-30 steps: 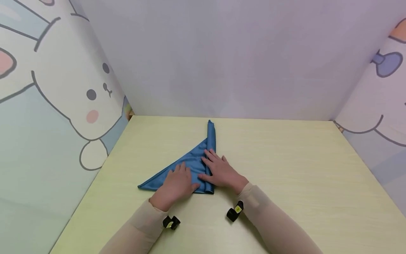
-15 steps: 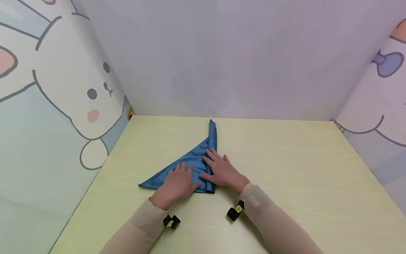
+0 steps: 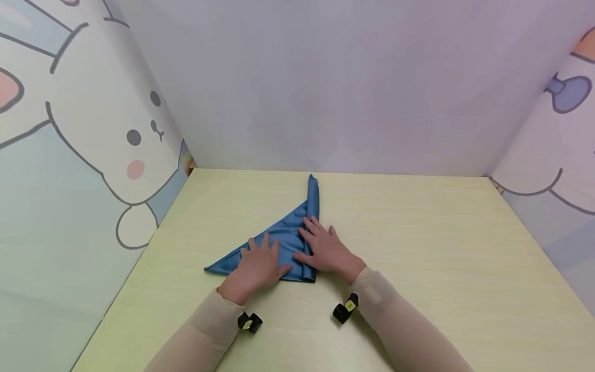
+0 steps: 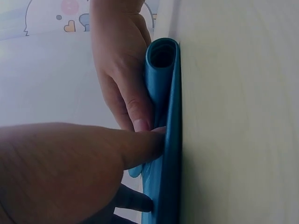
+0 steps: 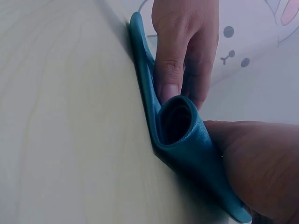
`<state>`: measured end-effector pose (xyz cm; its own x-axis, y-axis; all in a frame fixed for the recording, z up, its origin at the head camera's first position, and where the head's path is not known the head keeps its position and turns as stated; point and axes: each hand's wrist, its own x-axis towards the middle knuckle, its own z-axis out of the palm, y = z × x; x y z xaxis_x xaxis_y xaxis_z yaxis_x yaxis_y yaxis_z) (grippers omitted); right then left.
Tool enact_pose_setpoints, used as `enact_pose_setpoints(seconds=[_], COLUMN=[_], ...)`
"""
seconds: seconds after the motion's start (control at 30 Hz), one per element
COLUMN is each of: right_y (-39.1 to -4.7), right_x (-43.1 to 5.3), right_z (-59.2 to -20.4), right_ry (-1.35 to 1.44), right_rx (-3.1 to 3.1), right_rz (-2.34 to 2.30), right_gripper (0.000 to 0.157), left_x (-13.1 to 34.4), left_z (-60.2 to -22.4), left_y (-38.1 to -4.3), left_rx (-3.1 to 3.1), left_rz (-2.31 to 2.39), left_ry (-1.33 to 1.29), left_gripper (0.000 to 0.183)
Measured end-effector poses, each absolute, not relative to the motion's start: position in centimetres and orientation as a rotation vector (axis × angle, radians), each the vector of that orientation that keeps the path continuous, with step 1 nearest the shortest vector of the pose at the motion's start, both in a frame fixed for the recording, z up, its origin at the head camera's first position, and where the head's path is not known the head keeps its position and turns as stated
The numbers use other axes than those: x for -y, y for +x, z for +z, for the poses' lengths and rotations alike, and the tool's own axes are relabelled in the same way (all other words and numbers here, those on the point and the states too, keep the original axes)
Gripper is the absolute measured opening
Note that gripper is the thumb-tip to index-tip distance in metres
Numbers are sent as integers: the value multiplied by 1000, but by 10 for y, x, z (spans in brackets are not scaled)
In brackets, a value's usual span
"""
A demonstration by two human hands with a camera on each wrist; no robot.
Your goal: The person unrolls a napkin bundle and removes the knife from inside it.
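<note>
A lilac, perhaps fabric wall (image 3: 325, 82) backs the pale table (image 3: 418, 258), where both hands (image 3: 257, 266) (image 3: 327, 250) rest, fingers (image 3: 265, 242) spread, on blue cloth (image 3: 291, 242).

We cannot see the cloth (image 3: 292, 242) under the fingers of the left hand (image 3: 257, 266), nor the stretch of roll (image 3: 313, 196) beneath the fingers of the right hand (image 3: 327, 251). Near the right fingers, the roll's hollow end is too dark for us to count its turns. Behind the fingers, both sleeves (image 3: 200, 333) run off our head view's bottom. Below the left fingers, our left wrist view crops the cloth.
</note>
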<state>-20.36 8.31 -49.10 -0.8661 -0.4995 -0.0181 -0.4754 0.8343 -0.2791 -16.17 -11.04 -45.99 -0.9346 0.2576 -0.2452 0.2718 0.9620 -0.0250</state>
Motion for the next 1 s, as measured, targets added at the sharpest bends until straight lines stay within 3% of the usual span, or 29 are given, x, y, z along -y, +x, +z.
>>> enact_pose_setpoints(seconds=[1.0], right_y=[-198], right_x=[-95], right_z=[-461], right_ry=[-586], right_rx=[-2858], right_rz=[-354], right_gripper=[84], left_x=[112], left_z=[-458], left_y=[-163], left_rx=[-2878], left_rz=[-102], left_ry=[379], left_gripper=[88])
